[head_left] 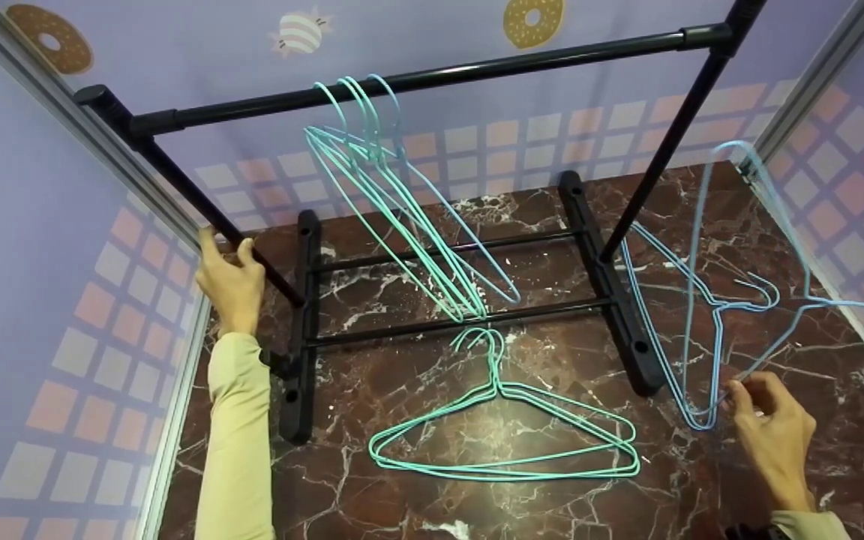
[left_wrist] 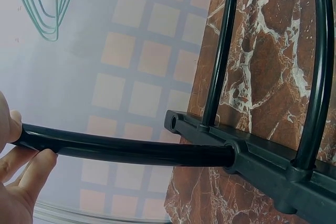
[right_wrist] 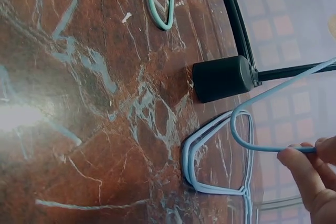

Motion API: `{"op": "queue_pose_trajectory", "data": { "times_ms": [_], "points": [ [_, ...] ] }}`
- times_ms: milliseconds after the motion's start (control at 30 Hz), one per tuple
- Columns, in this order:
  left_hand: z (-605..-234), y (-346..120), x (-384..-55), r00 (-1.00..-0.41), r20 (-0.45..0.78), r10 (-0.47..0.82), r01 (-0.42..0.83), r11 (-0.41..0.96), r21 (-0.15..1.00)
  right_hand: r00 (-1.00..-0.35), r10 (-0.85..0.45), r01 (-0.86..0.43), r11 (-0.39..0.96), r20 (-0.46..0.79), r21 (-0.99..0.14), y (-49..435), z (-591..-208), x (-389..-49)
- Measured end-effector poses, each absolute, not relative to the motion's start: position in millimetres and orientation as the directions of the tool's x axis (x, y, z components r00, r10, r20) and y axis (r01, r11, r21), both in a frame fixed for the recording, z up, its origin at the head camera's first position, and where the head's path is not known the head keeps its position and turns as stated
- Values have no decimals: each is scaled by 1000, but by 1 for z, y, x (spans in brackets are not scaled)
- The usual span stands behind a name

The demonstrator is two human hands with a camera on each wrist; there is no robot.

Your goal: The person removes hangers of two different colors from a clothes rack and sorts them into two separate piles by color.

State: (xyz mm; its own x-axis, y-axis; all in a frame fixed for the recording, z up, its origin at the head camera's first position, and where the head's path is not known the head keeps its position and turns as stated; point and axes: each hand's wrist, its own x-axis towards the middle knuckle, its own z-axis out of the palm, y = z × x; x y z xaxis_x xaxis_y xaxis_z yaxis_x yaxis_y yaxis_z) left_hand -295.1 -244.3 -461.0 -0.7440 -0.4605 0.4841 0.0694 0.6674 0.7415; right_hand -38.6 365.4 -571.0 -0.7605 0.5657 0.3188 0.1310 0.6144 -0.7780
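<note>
My left hand grips the left upright post of a black clothes rack. In the left wrist view, its fingers and thumb lie around the post's tube. On the right, my right hand pinches one lower corner of a blue wire hanger, held off the floor with its hook pointing right. Behind it, more blue hangers lie together on the floor by the rack's right foot. Several hangers, green and blue, hang from the top bar, left of its middle.
Green wire hangers lie stacked on the marble floor in front of the rack. The rack's feet and two low crossbars span the floor. Patterned walls stand close on both sides and behind.
</note>
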Motion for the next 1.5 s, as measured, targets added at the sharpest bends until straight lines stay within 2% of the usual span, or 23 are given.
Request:
{"op": "queue_pose_trajectory", "data": {
  "times_ms": [200,400,700,1033,1500],
  "points": [
    [-461,-246,-295,-743,482,-465,70,662,746,-779,602,259,562,173,-786,372,-573,-39],
    [-461,-246,-295,-744,481,-464,71,661,747,-825,564,374,609,51,-699,383,-573,-46],
    [-462,-247,-294,-746,477,-465,64,663,746,-903,422,303,756,78,-580,390,-577,-62],
    [-461,-244,-297,-752,475,-457,70,661,747,-912,407,310,770,55,-558,395,-583,-66],
    [-462,-246,-296,-742,491,-456,82,665,742,-927,337,200,817,166,-541,403,-598,-70]
  ]
}}
